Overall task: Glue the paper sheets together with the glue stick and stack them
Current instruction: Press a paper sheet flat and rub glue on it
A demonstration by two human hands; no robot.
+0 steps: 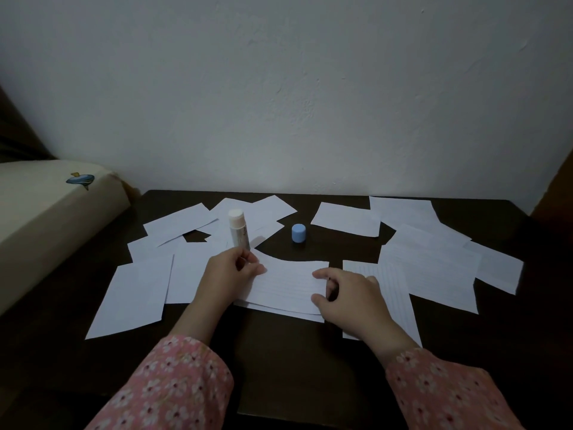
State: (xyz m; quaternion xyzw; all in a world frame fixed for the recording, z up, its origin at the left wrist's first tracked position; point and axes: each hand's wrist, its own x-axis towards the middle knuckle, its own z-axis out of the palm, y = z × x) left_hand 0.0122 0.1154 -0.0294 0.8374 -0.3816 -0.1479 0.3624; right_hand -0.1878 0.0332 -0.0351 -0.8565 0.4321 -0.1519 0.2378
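Glue stick (238,228) upright, uncapped tip up, base pinched by left hand (228,273) fingers.

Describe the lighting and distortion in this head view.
Head view: dim, bluish light; the dark table swallows detail while the white paper sheets stand out; wide-angle bending curves the table's far edge; the glue stick label is unreadable.

The scene is dim and bluish-grey, with the wall (294,88) lit softly and evenly and darkening toward the far corners. The dark counter (294,352) swallows detail near the viewer, while the white paper sheets (428,268) stand out pale without glare. Shadows are faint and soft, the wide lens bends the edges, and the picture looks slightly soft and grainy.
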